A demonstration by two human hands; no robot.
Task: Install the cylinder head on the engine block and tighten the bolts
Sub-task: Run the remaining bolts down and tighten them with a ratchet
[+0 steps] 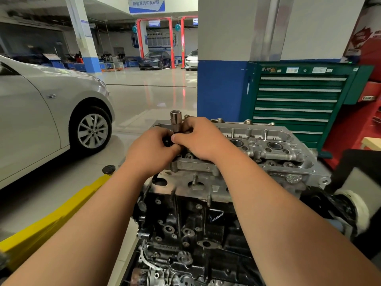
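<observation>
One cylinder head is being carried, already seated, on one engine block. One upright steel socket is being pinched at its lower end by the left grip and the right grip, their fingers curled close together. The socket is being judged small, rigid and probably oil-slick, best held by its barrel; the head is being judged heavy and stiff. Bolts cannot be counted.

One view on our list: head-worn, wide-angle, facing forward and down. Near field, we see both forearms cross the bottom edge; left hand and right hand meet at frame centre on the socket tool, close to the lens. Below them, cylinder head and engine block, viewed steeply. Far field: silver car left, green tool cabinet right.
</observation>
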